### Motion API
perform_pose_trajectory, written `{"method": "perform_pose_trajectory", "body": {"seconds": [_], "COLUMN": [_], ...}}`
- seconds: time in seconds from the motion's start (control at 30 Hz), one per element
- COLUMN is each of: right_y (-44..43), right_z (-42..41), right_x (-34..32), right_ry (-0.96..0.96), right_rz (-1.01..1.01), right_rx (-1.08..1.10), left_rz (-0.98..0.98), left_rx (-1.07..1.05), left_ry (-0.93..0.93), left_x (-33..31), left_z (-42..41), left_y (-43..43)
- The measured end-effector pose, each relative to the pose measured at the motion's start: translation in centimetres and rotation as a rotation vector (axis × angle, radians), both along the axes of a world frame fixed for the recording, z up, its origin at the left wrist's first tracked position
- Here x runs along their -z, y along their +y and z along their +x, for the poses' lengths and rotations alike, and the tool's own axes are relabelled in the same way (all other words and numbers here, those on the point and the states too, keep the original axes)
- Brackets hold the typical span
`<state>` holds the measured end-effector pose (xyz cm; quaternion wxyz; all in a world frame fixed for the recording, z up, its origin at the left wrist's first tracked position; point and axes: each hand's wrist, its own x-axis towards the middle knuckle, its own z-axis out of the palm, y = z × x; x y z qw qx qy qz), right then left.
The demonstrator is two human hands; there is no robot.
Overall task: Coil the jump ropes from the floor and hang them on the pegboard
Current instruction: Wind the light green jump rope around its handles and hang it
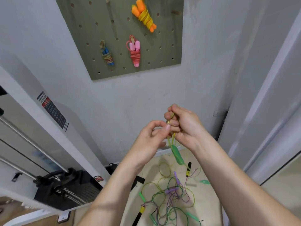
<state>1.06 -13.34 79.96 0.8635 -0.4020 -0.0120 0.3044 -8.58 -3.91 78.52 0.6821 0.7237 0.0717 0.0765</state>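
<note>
Left hand pinches yellow-green rope, frame centre | right hand grips its loops, green handle dangling below | advice: keep turns tight, even, tension steady | pegboard upper centre.

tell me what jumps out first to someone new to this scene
Mid-frame, the left hand and right hand grip a yellow-green rope, its green handle dangling below them. On the wall above, the pegboard already carries a coiled orange rope, pink rope and blue rope. A tangle of ropes lies on the floor beneath.
</note>
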Motion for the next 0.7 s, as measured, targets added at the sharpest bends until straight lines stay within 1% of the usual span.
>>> {"method": "perform_pose_trajectory", "body": {"seconds": [0.07, 0.17, 0.27, 0.33, 0.37, 0.4, 0.47, 0.57, 0.63, 0.7], "right_y": [0.4, 0.7, 0.3, -0.4, -0.6, -0.9, -1.4, -2.2, -2.6, -2.6], "right_z": [0.4, 1.4, 2.9, 3.9, 4.0, 4.0, 2.7, -1.2, -3.8, -5.7], "right_x": [-0.2, -0.6, -1.1, -1.2, -1.1, -0.7, 1.0, 4.6, 7.6, 10.8], "right_ry": [0.061, 0.153, 0.147, 0.108, 0.063, 0.004, -0.119, -0.302, -0.51, -0.629], "right_rz": [0.017, 0.076, 0.098, 0.07, 0.008, -0.095, -0.292, -0.286, -0.375, -0.491], "right_rx": [0.009, 0.011, 0.083, 0.12, 0.101, 0.049, -0.147, -0.59, -0.862, -1.017], "left_rz": [0.013, 0.005, 0.045, -0.003, -0.068, -0.166, -0.393, -0.652, -0.766, -0.845], "left_rx": [-0.008, 0.13, 0.204, 0.179, 0.131, 0.075, -0.031, -0.13, -0.179, -0.211], "left_ry": [0.001, 0.052, 0.137, 0.136, 0.11, 0.066, -0.021, -0.074, -0.055, -0.054], "left_x": [0.7, 2.3, 3.9, 4.0, 3.6, 2.9, 1.1, -1.3, -2.1, -2.6], "left_z": [0.6, 0.8, 0.2, -0.1, 0.0, 0.2, 1.3, 3.3, 4.1, 4.6], "left_y": [0.1, -0.3, -0.6, -0.9, -1.1, -1.2, -1.3, 0.1, 1.3, 2.6]}}
